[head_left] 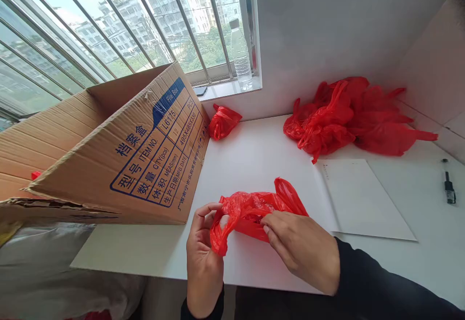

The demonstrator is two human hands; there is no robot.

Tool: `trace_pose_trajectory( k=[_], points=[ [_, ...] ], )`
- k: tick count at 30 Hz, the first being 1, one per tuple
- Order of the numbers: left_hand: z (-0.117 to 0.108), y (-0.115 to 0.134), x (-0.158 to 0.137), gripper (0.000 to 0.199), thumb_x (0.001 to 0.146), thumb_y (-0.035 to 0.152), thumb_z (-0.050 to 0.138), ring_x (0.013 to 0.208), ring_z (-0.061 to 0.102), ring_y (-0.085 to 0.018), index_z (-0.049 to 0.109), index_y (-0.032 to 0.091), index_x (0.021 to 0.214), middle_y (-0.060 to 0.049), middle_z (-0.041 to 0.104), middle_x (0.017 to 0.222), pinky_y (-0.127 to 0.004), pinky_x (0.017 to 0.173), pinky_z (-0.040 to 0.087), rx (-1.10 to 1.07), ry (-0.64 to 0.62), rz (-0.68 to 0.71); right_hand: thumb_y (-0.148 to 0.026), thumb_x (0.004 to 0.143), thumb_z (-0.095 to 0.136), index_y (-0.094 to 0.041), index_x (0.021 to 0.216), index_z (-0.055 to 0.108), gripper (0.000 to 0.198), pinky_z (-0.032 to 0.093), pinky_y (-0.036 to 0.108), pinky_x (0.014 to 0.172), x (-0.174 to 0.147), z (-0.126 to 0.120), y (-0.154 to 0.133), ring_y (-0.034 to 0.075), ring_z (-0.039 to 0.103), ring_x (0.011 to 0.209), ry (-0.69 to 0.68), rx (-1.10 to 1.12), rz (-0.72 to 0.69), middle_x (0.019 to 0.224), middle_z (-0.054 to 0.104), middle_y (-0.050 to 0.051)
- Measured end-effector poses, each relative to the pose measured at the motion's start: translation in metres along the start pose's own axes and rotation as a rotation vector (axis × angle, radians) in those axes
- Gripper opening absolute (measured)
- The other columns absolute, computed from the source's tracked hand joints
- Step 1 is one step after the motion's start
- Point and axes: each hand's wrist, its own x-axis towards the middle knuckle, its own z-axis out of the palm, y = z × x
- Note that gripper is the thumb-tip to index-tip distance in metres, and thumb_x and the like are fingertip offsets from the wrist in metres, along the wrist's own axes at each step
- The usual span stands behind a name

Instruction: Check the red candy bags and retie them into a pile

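Note:
A thin red plastic bag (250, 204) is stretched between my two hands, just above the near edge of the white table. My left hand (205, 245) is closed on the bag's left end, where a handle loop hangs over the fingers. My right hand (301, 245) reaches over the bag's right part, fingers bent and pressed into the crumpled plastic near the opening; its fingertips are partly hidden in the folds. Another handle loop stands up behind the right hand. A small knotted red bag (224, 122) lies farther back, beside the box.
A large open cardboard box (152, 155) stands on the left. A heap of red plastic bags (337, 116) lies at the back right, with paper sheets (366, 199) in front of it. A black marker (449, 187) lies far right. A water bottle (241, 58) and a phone (200, 91) are on the windowsill.

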Motion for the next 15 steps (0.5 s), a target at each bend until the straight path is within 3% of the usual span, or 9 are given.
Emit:
trace_pose_trajectory(
  k=[3,6,8,10,12,15],
  points=[
    [-0.003,0.003,-0.003,0.029,0.088,0.039,0.071,0.070,0.058,-0.011,0.057,0.029,0.112,0.002,0.064,0.086,-0.019,0.064,0.049,-0.040,-0.031,-0.108,-0.029,0.103,0.031,-0.021,0.092,0.058,0.030,0.035,0.033,0.056,0.008,-0.007,0.004,0.022,0.062,0.066,-0.076,-0.094,0.081,0.076,0.066,0.003],
    [-0.006,0.002,-0.005,0.030,0.082,0.042,0.078,0.054,0.048,-0.008,0.060,0.025,0.099,0.007,0.054,0.062,-0.017,0.054,0.044,0.036,-0.004,-0.117,-0.028,0.103,0.032,-0.016,0.127,0.049,0.031,0.030,0.032,0.053,0.015,-0.013,0.008,0.025,0.064,0.066,-0.023,-0.140,0.178,0.082,0.069,0.006],
    [-0.008,0.000,-0.005,0.027,0.083,0.043,0.077,0.054,0.046,-0.008,0.060,0.022,0.086,0.006,0.052,0.059,-0.016,0.053,0.042,0.071,0.001,-0.106,-0.027,0.103,0.034,-0.015,0.138,0.040,0.038,0.032,0.032,0.054,0.018,-0.014,0.008,0.025,0.066,0.069,0.035,-0.190,0.198,0.091,0.069,0.008],
    [-0.009,-0.002,-0.005,0.028,0.088,0.043,0.070,0.058,0.047,-0.009,0.061,0.020,0.076,0.003,0.055,0.066,-0.017,0.054,0.042,0.031,-0.002,-0.084,-0.020,0.101,0.037,-0.016,0.128,0.049,0.030,0.036,0.032,0.055,0.019,-0.010,0.004,0.024,0.066,0.074,0.067,-0.224,0.126,0.094,0.068,0.008],
    [-0.009,-0.002,-0.004,0.030,0.091,0.042,0.064,0.064,0.050,-0.011,0.065,0.019,0.072,0.000,0.057,0.076,-0.020,0.058,0.045,-0.050,-0.019,-0.041,-0.006,0.090,0.044,-0.016,0.108,0.059,0.026,0.041,0.031,0.058,0.022,-0.001,0.000,0.024,0.066,0.084,0.034,-0.234,-0.045,0.097,0.067,0.009],
    [-0.008,-0.002,-0.002,0.027,0.088,0.043,0.064,0.082,0.057,-0.018,0.076,0.020,0.080,-0.005,0.063,0.089,-0.025,0.071,0.052,-0.152,-0.001,0.070,0.004,0.074,0.052,-0.017,0.106,0.064,0.041,0.046,0.030,0.058,0.029,0.017,-0.002,0.025,0.068,0.082,-0.034,-0.216,-0.204,0.095,0.070,0.009]
  ],
)
